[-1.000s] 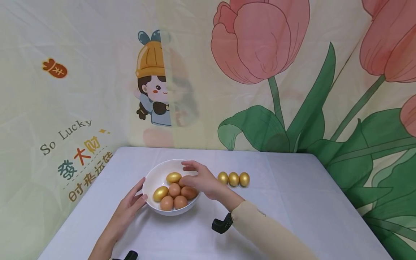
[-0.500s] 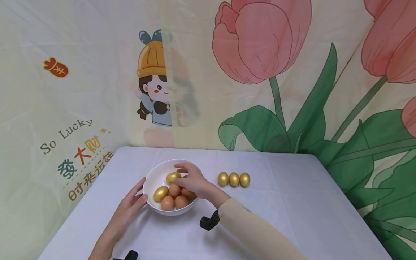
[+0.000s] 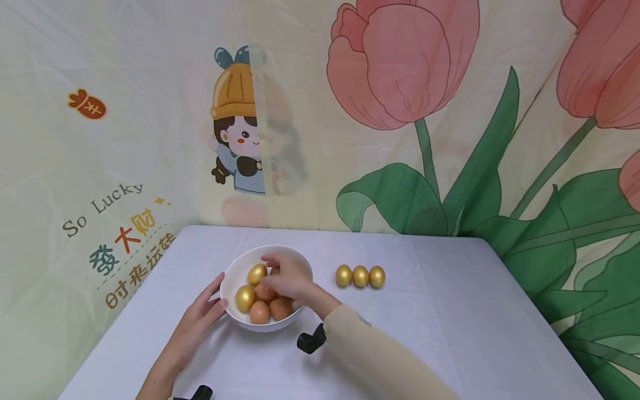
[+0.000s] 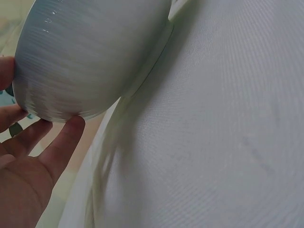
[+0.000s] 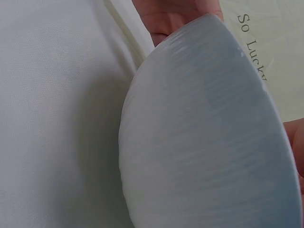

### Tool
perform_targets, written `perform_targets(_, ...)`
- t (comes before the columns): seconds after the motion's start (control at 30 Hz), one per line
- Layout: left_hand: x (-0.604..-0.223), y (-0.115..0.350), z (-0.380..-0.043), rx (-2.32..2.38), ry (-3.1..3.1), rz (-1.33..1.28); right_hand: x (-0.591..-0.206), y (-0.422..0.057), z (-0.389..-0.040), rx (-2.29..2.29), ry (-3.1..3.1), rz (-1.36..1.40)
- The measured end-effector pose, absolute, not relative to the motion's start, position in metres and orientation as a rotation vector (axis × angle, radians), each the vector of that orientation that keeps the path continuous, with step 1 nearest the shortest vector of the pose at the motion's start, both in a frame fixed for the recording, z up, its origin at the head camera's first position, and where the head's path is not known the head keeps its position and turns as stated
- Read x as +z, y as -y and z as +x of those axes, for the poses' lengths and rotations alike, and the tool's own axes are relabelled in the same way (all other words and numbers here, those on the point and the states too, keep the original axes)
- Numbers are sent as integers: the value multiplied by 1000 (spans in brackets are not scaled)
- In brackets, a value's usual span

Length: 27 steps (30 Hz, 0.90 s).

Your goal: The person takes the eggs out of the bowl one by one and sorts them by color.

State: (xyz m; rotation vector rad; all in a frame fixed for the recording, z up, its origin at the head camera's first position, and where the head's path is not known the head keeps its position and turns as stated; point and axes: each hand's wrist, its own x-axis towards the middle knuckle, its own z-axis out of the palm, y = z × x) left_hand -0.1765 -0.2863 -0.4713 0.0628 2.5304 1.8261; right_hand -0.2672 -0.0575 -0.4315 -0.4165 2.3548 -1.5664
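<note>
A white bowl (image 3: 239, 319) on the table holds several brown eggs (image 3: 259, 313) and golden eggs (image 3: 245, 298). My left hand (image 3: 200, 311) steadies its left side, with fairly straight fingers (image 4: 64, 142) against the outer wall in the left wrist view. My right hand (image 3: 290, 280) reaches in over the right rim, thumb and fingertips beside the upper golden egg (image 3: 257, 274). Part of another egg (image 3: 275, 271) shows between thumb and fingers; I cannot tell whether it is gripped. In the right wrist view, the bowl's wall (image 5: 204, 123) covers most of the right hand's work.
Three golden eggs (image 3: 360, 276) stand in a row to the right of the bowl. A white cloth (image 3: 400, 333) covers the table. Behind the table hangs a printed backdrop (image 3: 310, 139) with tulips and a cartoon figure.
My right hand has moved left and deeper into the bowl. The two golden eggs in the bowl have shifted left, and brown eggs have shifted slightly. My left hand stays against the bowl.
</note>
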Motion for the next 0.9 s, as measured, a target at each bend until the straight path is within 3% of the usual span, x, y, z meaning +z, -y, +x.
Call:
perform_targets(0.5,-471,288,-176,1793,-2535,62,-442,84,-269,-1345,-2582,-666)
perform_targets(0.9,-471,287,-177,1790,-2529,47,-446,88,-268,-1235,-2580,-554)
